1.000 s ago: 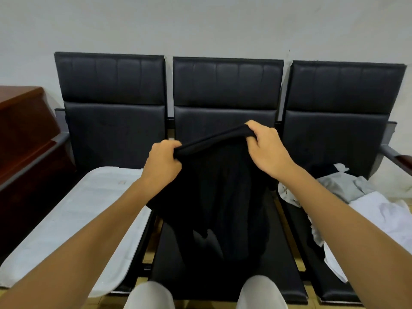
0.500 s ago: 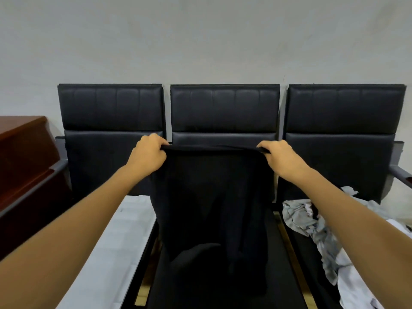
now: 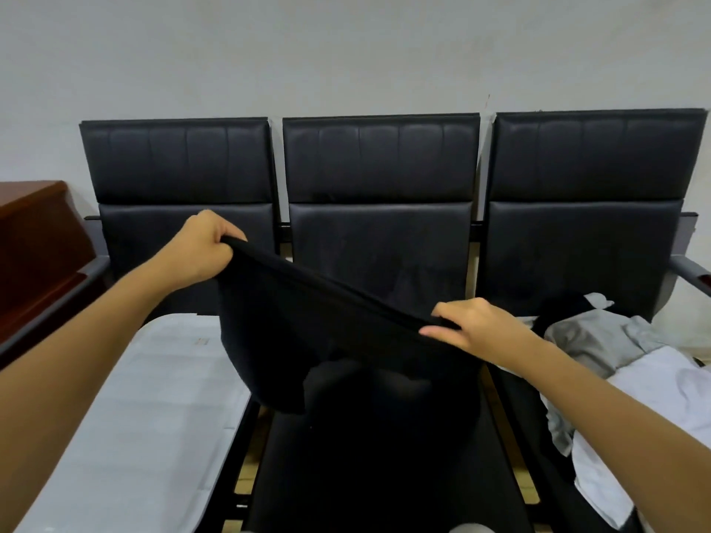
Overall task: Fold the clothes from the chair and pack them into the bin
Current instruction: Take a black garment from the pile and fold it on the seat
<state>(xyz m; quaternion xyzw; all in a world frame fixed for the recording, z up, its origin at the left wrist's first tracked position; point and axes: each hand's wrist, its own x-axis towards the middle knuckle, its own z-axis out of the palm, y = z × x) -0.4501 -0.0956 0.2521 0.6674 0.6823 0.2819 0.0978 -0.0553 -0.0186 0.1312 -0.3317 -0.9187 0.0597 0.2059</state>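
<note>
A black garment (image 3: 307, 332) is stretched between my hands over the middle seat (image 3: 369, 475) of a black three-seat bench. My left hand (image 3: 200, 250) grips its upper left corner, held high in front of the left seat back. My right hand (image 3: 473, 327) pinches the opposite corner lower down, near the middle seat's right side, with some fingers extended. The cloth's top edge slopes down from left to right, and its lower part hangs onto the seat. A pile of grey and white clothes (image 3: 623, 363) lies on the right seat.
A flat white object (image 3: 146, 409) lies on the left seat. A reddish-brown wooden cabinet (image 3: 34, 240) stands at the far left. The bench's right armrest (image 3: 692, 273) juts out at the far right. A pale wall rises behind the seat backs.
My right hand dropped lower with its corner, so the garment's top edge went from level to slanted. My left hand stayed raised and shifted slightly left.
</note>
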